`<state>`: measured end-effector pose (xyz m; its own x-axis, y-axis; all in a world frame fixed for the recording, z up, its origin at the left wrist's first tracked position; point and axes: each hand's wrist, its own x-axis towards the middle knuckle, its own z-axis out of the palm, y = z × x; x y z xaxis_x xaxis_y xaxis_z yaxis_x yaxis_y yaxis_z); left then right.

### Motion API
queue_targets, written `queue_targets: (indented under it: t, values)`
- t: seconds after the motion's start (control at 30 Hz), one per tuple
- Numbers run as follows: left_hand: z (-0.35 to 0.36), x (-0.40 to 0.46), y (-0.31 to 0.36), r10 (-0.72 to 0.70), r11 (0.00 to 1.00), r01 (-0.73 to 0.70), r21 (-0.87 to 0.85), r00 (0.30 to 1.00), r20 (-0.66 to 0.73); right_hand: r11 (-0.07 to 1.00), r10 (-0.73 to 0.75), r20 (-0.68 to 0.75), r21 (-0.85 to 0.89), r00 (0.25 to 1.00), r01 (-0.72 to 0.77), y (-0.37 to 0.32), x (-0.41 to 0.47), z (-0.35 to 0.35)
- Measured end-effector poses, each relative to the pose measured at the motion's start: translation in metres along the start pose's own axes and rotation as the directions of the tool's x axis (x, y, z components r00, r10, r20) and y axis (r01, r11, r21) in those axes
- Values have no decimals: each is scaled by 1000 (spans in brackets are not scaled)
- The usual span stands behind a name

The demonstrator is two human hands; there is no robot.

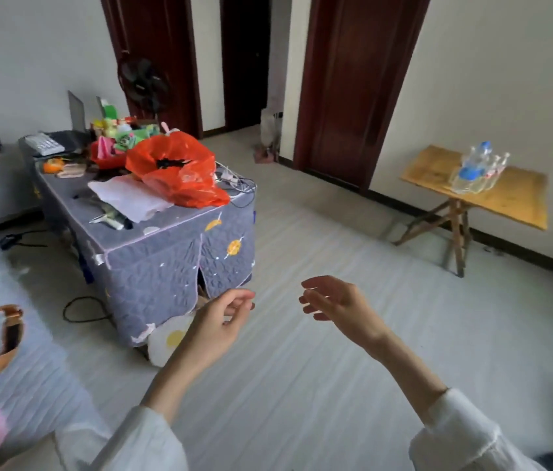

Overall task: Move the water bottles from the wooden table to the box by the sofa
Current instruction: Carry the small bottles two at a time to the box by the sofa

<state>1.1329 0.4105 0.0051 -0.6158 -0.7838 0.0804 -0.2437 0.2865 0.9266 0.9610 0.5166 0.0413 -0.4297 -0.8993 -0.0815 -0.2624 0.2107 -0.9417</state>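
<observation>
Several clear water bottles (479, 171) with blue and white caps stand bunched on a small wooden folding table (519, 198) against the right wall. My left hand (220, 321) and my right hand (336, 307) hover over the floor in the middle of the room, far from the bottles. Both hands are empty, with loosely curved fingers. The box is not in view. The sofa (13, 368), under a grey cover, fills the lower left.
A low table under a grey quilted cover (166, 253) stands ahead on the left, piled with an orange plastic bag (176, 171), papers, toys and a laptop. A cable (81, 311) loops on the floor beside it. Dark wooden doors (353, 90) line the far wall.
</observation>
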Motion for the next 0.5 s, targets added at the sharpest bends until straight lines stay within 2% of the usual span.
queue_targets:
  t: [0.27, 0.5]
  values:
    - [105, 190, 24, 149, 989, -143, -41, 955, 256, 999, 43, -282, -8, 959, -47, 38, 102, -133]
    - [179, 363, 57, 248, 968, -239, -72, 889, 384, 997, 56, -454, -22, 890, -74, 49, 210, -242]
